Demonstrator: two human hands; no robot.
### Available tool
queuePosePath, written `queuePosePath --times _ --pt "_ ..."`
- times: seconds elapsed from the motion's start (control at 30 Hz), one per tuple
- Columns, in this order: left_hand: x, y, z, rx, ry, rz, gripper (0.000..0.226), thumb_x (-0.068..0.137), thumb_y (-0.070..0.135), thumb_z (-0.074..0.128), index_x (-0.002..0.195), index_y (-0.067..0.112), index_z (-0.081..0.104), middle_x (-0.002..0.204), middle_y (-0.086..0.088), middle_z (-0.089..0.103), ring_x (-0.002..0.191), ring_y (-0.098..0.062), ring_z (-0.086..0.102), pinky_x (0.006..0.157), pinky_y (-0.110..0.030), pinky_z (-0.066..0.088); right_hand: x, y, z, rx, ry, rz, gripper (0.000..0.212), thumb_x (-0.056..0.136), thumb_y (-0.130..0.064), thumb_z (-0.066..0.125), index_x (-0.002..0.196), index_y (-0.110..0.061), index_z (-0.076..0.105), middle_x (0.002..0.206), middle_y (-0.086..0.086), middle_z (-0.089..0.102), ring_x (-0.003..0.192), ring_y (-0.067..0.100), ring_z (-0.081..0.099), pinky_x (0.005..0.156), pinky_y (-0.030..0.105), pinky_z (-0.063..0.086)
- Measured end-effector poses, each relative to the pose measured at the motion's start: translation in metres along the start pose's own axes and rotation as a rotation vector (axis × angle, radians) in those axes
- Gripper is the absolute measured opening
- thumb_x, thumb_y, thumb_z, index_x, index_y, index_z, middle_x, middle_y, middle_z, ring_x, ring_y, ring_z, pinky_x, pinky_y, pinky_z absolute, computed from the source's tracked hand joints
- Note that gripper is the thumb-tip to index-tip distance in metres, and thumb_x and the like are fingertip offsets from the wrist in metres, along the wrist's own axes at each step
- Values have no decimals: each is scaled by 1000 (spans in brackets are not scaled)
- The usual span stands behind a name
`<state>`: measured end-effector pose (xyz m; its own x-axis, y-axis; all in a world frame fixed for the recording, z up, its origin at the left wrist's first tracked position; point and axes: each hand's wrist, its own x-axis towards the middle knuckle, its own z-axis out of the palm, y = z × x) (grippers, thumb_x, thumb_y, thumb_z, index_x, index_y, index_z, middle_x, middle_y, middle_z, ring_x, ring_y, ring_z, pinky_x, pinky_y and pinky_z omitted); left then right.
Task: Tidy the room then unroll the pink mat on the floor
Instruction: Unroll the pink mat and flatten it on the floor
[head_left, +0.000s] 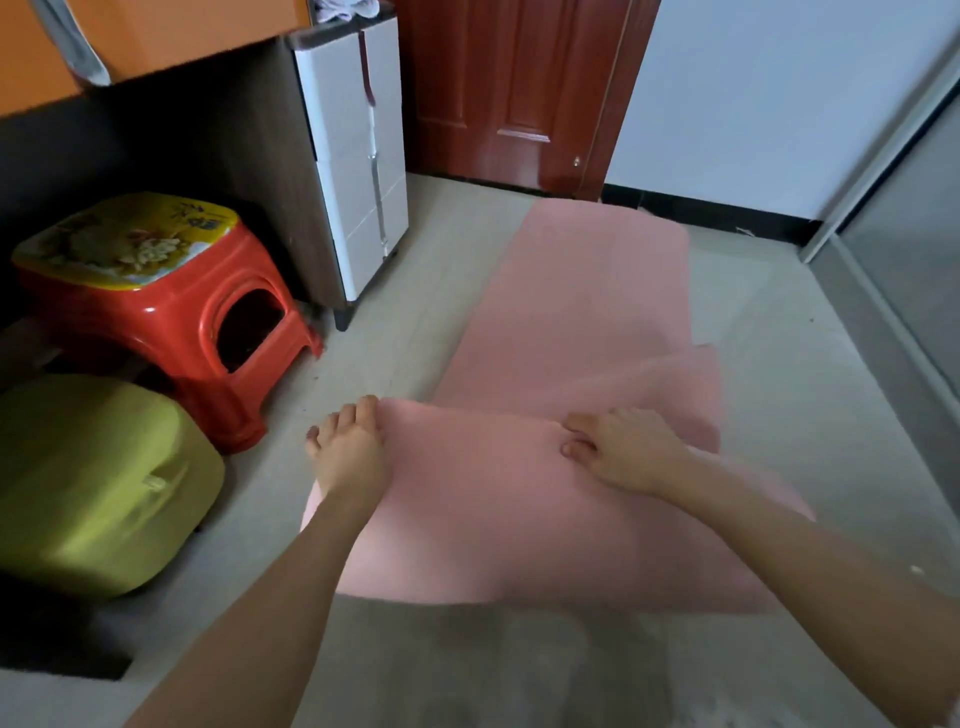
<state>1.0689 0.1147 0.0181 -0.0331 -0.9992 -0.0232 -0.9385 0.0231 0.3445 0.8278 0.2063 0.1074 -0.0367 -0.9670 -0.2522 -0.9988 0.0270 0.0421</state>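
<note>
Ok, red stool (171, 306), green bin (98, 483) crowding pink mat (566, 322) left; bare floor (810, 374) right; left hand (348, 452) gripping mat edge, right hand (623, 452) curled pressing it.

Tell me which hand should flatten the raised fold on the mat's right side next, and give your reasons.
Probably the right hand. It rests on the pink mat just beside the raised fold, while the left hand holds the mat's opposite edge, near the red stool.

Two bare forearms, sleeveless to the frame edge, hands (348, 447) ungloved, short nails.
</note>
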Motion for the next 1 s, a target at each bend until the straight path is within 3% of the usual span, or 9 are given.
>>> queuePosePath --times 0.17,0.3,0.4,0.47,0.53,0.63,0.77,0.87,1.0 --pt "-11 38 28 -53 -318 309 63 94 35 43 149 32 12 159 2 16 147 -26 11 117 -52 11 -11 12 34 205 -171 27 29 96 -34 41 108 -11 54 117 18 62 112 35 57 88 37 44" --pt "-30 62 74 42 -607 538 63 94 44 40 149 35 9 160 3 14 148 -27 8 118 -49 17 -30 21 94 372 -375 59 36 95 -31 48 121 -8 54 123 16 60 115 31 56 85 31 40" --pt "-50 62 111 118 -875 554 73 86 63 33 148 37 4 161 4 8 149 -27 2 119 -50 11 -51 29 133 428 -529 117 40 94 -31 50 126 -8 51 129 15 57 118 29 53 92 30 40" --pt "-64 61 125 158 -1035 549 85 77 72 37 149 34 11 159 4 16 148 -27 10 119 -50 13 -57 34 145 425 -596 132 42 92 -31 52 126 -6 53 130 15 56 118 29 52 94 30 41" --pt "-72 59 131 178 -1132 559 88 71 69 54 144 25 32 151 -1 37 139 -25 34 115 -45 27 -53 40 149 442 -632 141 38 90 -24 57 120 -1 58 118 16 62 110 30 56 87 29 44" --pt "-74 57 136 231 -1065 511 71 73 52 70 130 17 48 137 -8 53 123 -26 51 102 -35 41 -39 44 154 544 -646 142 29 86 -13 62 110 3 65 80 6 63 80 24 55 61 21 41" --pt "-67 57 138 401 -883 459 52 78 44 66 122 19 53 130 -8 58 119 -27 54 96 -35 40 -19 45 170 512 -687 40 39 87 -19 62 123 -7 58 124 10 61 104 23 56 78 23 41" --pt "-67 69 149 508 -770 444 46 81 42 63 121 21 54 130 -7 58 122 -27 51 100 -37 36 -6 56 190 434 -716 13 44 87 -26 60 128 -11 55 132 8 57 117 26 55 94 31 45" --pt "-71 92 169 590 -713 376 44 85 33 59 126 22 51 136 -6 52 129 -27 43 106 -41 32 1 84 217 372 -811 -43 45 87 -32 59 125 -7 57 132 11 57 115 26 56 93 31 44"
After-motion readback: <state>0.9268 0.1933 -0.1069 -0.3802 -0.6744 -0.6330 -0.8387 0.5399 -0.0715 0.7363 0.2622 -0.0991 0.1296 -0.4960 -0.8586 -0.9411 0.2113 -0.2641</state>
